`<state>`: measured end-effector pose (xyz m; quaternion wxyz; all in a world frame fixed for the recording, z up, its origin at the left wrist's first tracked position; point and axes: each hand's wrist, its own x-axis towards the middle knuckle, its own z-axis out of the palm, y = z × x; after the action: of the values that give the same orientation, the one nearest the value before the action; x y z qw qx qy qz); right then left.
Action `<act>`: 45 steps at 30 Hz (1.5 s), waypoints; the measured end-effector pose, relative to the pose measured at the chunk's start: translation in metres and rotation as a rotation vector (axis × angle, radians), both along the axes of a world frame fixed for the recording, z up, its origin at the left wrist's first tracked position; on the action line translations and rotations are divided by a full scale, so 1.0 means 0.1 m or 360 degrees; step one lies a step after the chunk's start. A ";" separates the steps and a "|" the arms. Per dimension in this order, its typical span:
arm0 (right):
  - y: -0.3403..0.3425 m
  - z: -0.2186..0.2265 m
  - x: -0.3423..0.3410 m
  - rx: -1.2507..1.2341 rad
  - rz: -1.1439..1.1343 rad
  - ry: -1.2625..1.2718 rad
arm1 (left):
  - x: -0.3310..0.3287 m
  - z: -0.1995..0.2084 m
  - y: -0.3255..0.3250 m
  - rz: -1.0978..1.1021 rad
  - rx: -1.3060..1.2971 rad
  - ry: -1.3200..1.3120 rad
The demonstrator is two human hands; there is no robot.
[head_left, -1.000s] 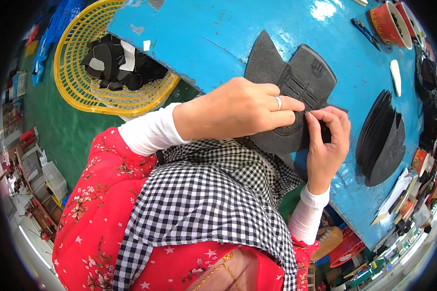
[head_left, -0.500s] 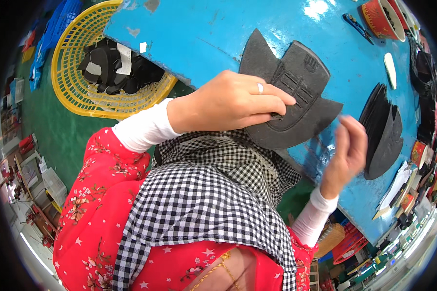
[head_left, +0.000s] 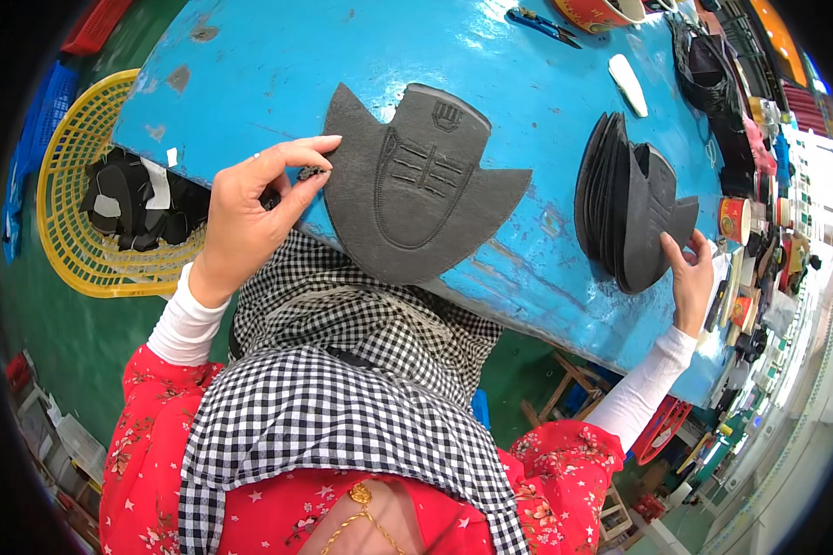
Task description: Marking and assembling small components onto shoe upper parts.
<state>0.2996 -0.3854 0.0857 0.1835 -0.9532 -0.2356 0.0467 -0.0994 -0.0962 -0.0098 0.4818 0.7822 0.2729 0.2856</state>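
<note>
A black shoe upper piece [head_left: 428,190], with pointed side wings and stitched lines, lies on the blue table in front of me. My left hand [head_left: 250,217] is beside its left wing, thumb and forefinger pinched on a small dark crumbly lump [head_left: 311,173]. Another black bit shows below the forefinger; I cannot make out what it is. At the right, a stack of similar black uppers [head_left: 603,199] stands fanned on the table. My right hand [head_left: 692,282] has thumb and fingers at the edge of the stack's outermost upper [head_left: 652,217], apparently gripping it; the fingertips are partly hidden.
At the left, a yellow basket [head_left: 55,208] holds black scraps beside the blue table [head_left: 278,55]. Blue-handled snips [head_left: 544,26], a red bowl [head_left: 602,11] and a white tool [head_left: 627,85] lie toward the back. More goods crowd the right edge.
My left hand has come off the upper's middle to its left side, still holding the dark lump. My right hand has reached right to the stack. The view has shifted right.
</note>
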 end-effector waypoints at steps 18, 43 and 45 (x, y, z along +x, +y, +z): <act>0.34 -0.13 -1.15 0.1317 0.0304 0.1223 | -0.11 0.02 0.13 0.0002 -0.0196 0.0097; 0.99 -0.36 -2.06 0.0113 0.0274 0.0372 | -0.13 0.01 0.10 0.0027 0.0249 -0.0153; 0.98 -0.35 -2.03 0.0449 0.0333 0.0238 | -0.12 0.22 0.00 -0.0176 -0.0140 -0.0141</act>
<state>0.0962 -0.2877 0.0503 0.3264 -0.8822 -0.3234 0.1027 -0.1113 -0.0960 0.0121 0.5423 0.7608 0.2197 0.2806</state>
